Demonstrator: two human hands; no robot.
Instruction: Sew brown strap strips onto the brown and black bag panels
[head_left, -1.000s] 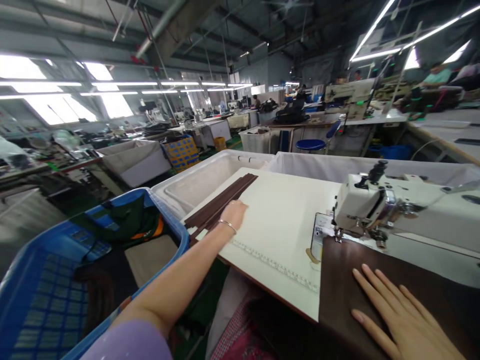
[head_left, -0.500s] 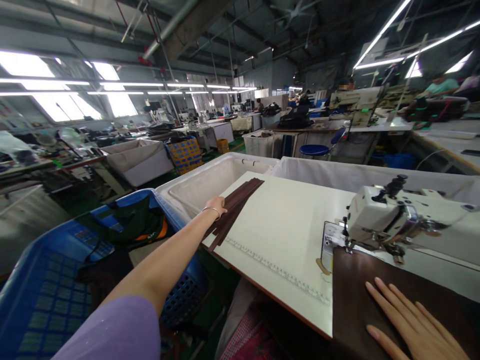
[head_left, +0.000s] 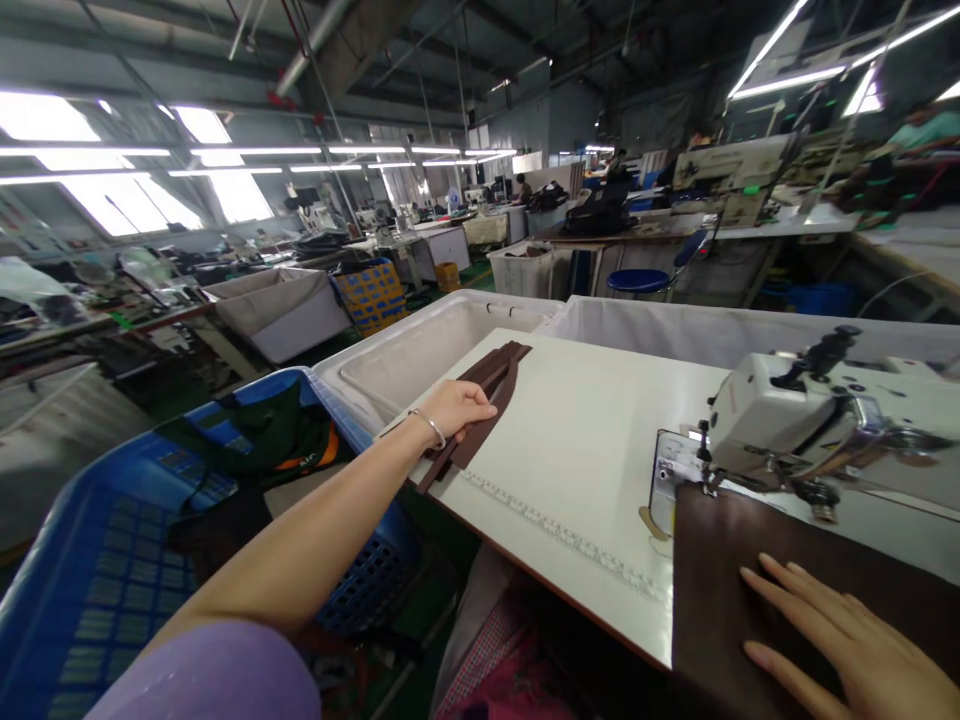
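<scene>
My left hand (head_left: 461,408), with a bangle on its wrist, reaches to the far left of the white sewing table (head_left: 592,420). Its fingers pinch the edge of a brown leather-like strip (head_left: 480,440), which bends away from several similar brown strips (head_left: 491,365) piled beside it. At lower right my right hand (head_left: 847,630) lies flat with fingers spread on a dark brown leather-like panel (head_left: 720,570). One corner of that panel sits under the presser foot of a white sewing machine (head_left: 780,410).
A printed ruler scale (head_left: 555,535) runs along the table's front edge. Left of it stands a blue plastic basket (head_left: 67,530) with dark cloth inside. White bins (head_left: 420,350) adjoin the table's far side. A blue stool (head_left: 637,282) and other workstations stand behind.
My left hand has shifted right and pulled one brown strip partly away from the pile. My right hand stays flat on the panel. The view has turned slightly.
</scene>
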